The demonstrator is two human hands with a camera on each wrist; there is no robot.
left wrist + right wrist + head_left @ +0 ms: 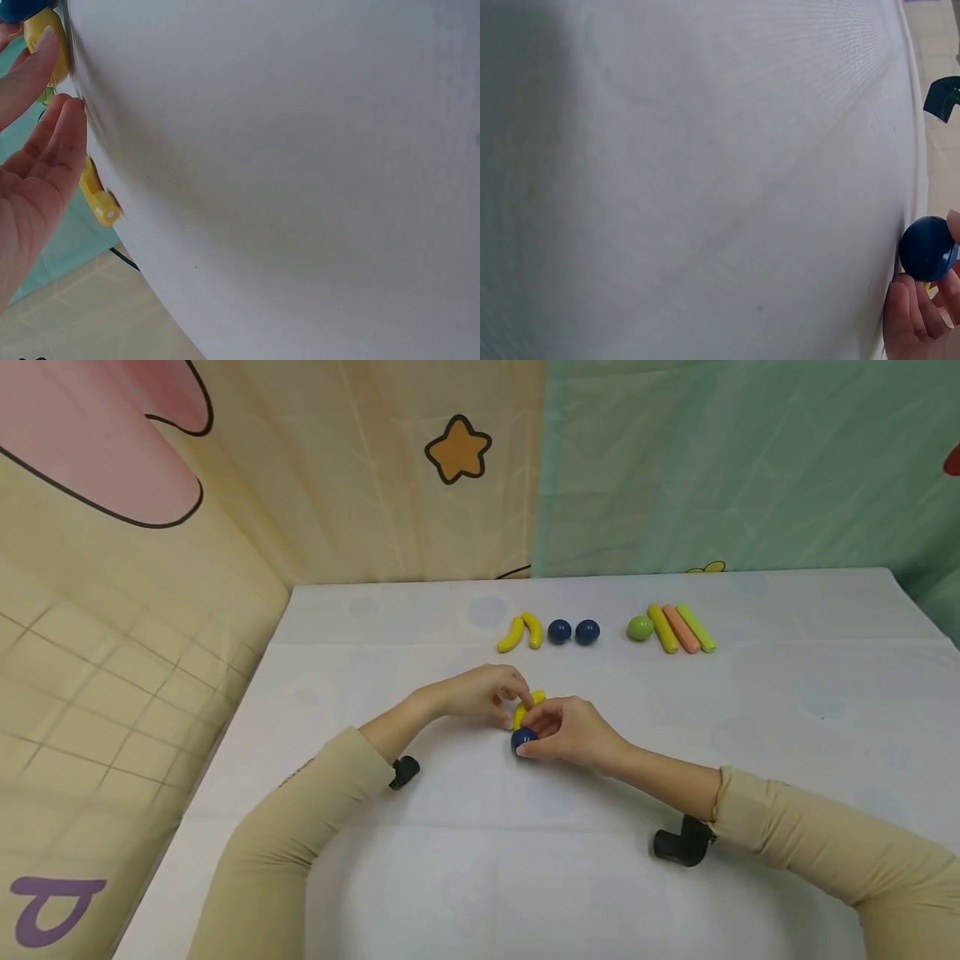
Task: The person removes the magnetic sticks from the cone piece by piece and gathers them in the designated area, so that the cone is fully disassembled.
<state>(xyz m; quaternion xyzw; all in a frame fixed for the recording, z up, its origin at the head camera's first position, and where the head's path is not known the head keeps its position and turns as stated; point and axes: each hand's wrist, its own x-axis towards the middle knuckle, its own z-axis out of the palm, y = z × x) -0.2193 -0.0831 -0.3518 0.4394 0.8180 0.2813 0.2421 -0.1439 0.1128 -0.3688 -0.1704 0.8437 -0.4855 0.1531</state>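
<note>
In the head view my left hand [487,692] bends over a small yellow toy banana [538,696], fingertips on its far part and thumb at its left. The left wrist view shows the thumb of the left hand [34,180] on the yellow banana [54,46]. A dark blue ball [522,741] sits at the banana's near end, and my right hand [573,731] pinches it between thumb and fingers. In the right wrist view the ball [928,249] lies between the thumb and fingers of the right hand [922,315]; the banana is mostly hidden there.
Behind the hands, two more yellow bananas [512,635] and two dark blue balls [587,632] form a row. Further right lie a green ball [640,627] and three coloured sticks [680,628]. A white cloth covers the table [450,893]; curtains [712,460] hang behind.
</note>
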